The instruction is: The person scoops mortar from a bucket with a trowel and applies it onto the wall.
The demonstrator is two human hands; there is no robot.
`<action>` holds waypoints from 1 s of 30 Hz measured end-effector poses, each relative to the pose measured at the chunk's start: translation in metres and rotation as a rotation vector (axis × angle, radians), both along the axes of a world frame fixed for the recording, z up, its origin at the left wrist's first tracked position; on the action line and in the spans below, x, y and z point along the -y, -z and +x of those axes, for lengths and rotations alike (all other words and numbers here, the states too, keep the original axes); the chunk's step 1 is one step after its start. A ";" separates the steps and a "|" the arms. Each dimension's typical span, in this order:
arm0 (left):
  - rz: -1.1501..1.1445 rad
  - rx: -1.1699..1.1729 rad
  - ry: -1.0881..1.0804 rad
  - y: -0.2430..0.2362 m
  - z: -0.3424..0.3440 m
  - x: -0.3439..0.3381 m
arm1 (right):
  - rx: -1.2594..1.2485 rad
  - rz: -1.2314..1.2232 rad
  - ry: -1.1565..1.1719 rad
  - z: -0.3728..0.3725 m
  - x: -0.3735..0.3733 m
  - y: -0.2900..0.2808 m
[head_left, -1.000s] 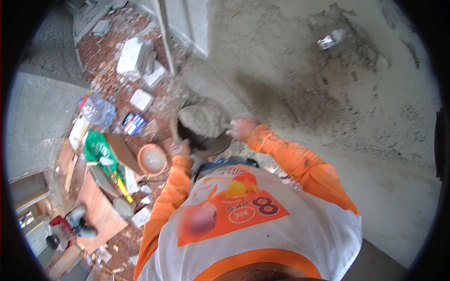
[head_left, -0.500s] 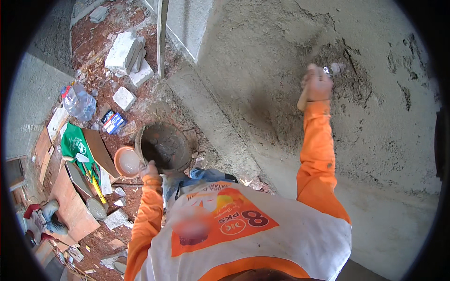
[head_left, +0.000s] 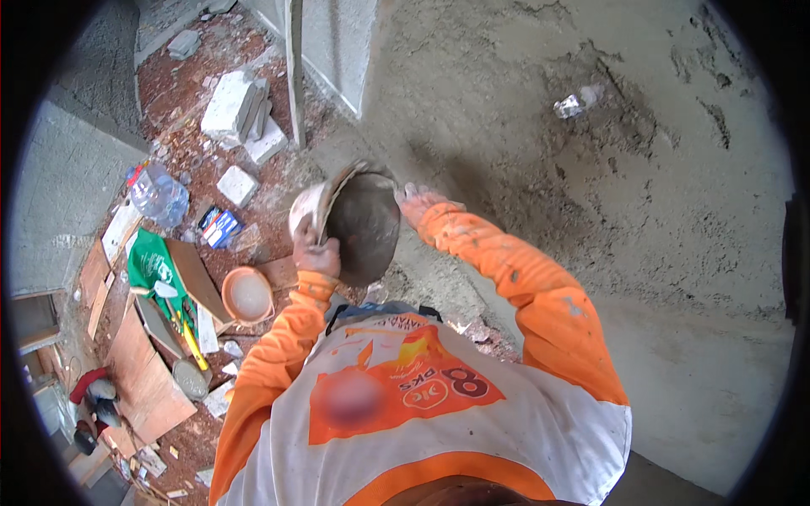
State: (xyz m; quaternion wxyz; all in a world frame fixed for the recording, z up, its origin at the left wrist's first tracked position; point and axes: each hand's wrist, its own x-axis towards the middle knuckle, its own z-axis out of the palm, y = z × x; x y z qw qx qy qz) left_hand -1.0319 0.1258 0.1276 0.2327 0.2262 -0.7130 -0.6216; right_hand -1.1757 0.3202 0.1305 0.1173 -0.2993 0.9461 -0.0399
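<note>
A round mortar bucket is tilted in front of my body, its mouth and grey, mortar-smeared inside showing. My left hand is closed round its left side at the rim. At the right edge my right hand has its fingers on the rim, gripping it. An orange bowl with cloudy, whitish liquid stands on the ground left of the bucket. The wooden-handled tool is no longer visible. A shiny, clear-wrapped piece sits in the rough mortar of the wall.
White blocks, a clear plastic jug and a blue box lie on reddish, rubble-strewn ground at left. Nearer are a green bag, a yellow-handled tool and boards. An upright post stands beyond the bucket.
The bucket has been lifted and tilted, away from the orange bowl. My right hand has left the wall and the wooden-handled tool, coming down to the bucket's rim.
</note>
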 end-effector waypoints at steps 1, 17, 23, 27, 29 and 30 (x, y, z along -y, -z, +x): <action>0.014 -0.083 0.017 -0.023 -0.003 -0.006 | 0.094 0.164 -0.123 0.002 0.006 -0.001; 0.105 0.009 -0.040 -0.087 -0.025 0.021 | -0.099 -0.021 -0.161 -0.010 0.005 -0.050; -0.577 -0.204 0.033 -0.098 -0.041 -0.004 | -0.200 0.247 -0.314 -0.036 0.028 -0.053; -0.418 -0.064 0.133 -0.105 -0.044 -0.013 | 0.023 -0.088 -0.496 -0.011 -0.005 0.054; -0.125 0.174 0.202 -0.077 -0.037 0.000 | 0.071 -0.169 -0.827 0.022 0.001 0.056; -0.121 0.189 0.208 -0.057 -0.030 0.007 | 0.106 -0.067 -1.160 0.029 0.005 0.062</action>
